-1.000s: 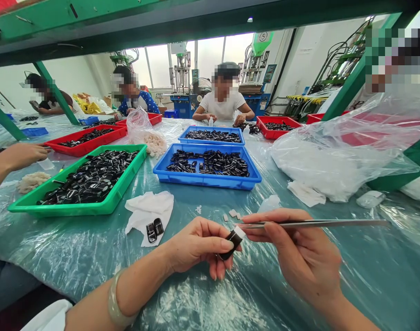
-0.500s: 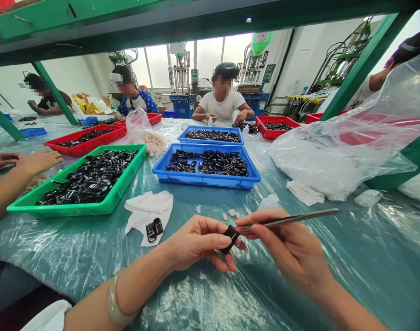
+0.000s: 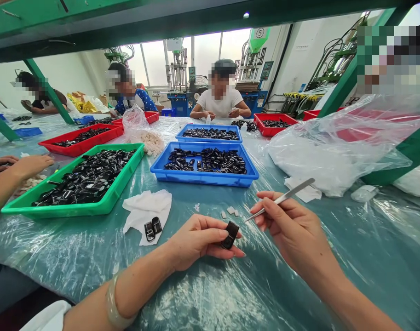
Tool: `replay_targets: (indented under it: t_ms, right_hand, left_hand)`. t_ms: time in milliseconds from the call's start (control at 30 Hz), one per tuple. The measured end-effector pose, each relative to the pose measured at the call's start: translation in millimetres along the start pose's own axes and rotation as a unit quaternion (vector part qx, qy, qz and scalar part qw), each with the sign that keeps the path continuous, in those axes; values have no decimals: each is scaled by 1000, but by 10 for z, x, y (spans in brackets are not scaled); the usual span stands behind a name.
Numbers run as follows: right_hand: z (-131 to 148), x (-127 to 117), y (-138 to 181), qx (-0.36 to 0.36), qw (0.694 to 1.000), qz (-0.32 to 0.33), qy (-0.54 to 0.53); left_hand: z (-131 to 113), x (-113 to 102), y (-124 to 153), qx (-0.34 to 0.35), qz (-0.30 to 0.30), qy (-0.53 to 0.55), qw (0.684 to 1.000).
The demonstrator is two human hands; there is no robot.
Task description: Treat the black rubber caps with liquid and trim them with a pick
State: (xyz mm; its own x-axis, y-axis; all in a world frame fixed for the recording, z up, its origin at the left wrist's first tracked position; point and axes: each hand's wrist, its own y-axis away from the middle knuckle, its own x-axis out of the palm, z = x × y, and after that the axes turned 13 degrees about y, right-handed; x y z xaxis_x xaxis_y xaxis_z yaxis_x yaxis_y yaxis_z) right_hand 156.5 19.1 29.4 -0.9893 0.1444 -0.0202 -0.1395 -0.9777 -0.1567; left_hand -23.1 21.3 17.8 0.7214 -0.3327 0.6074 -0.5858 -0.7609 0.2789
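Note:
Between the thumb and fingers of my left hand [image 3: 199, 239] is a small glossy black plastic part [image 3: 231, 234], tilted upright. My right hand [image 3: 292, 230] grips metal tweezers [image 3: 288, 195], whose tips point left and end a little right of the black part, apart from it. Several small white pieces [image 3: 231, 211] lie on the plastic sheet just behind my left hand. To the left, a white cloth [image 3: 140, 211] carries two more black parts [image 3: 152, 228]. Whether the tweezers hold anything is too small to tell.
A green tray [image 3: 127, 184] and a blue tray [image 3: 203, 178] full of black parts stand ahead, another blue tray [image 3: 209, 139] behind. Red trays [image 3: 78, 148] sit farther off. A clear plastic bag [image 3: 334, 147] bulges at right. A co-worker's hand [image 3: 33, 165] is at left; others sit opposite.
My right hand has drawn the tweezers away from the black part, to the right, and their back end points higher. My left hand has turned the part so its glossy face shows.

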Motion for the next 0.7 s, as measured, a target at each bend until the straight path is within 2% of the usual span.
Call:
replay_targets:
  t_ms: [100,467,700]
  right_hand:
    - [-20,18,11,5,1000,-4,2]
    - [-54,65,36,4,995,72,70]
    - [-60,73,41,19,993,92,74]
  left_hand:
    - [12,11,-14,-14,-2,11,1000]
    - [56,22,-17,-23,-5,16,1000]
    - [58,29,-20,-24,-8,4,1000]
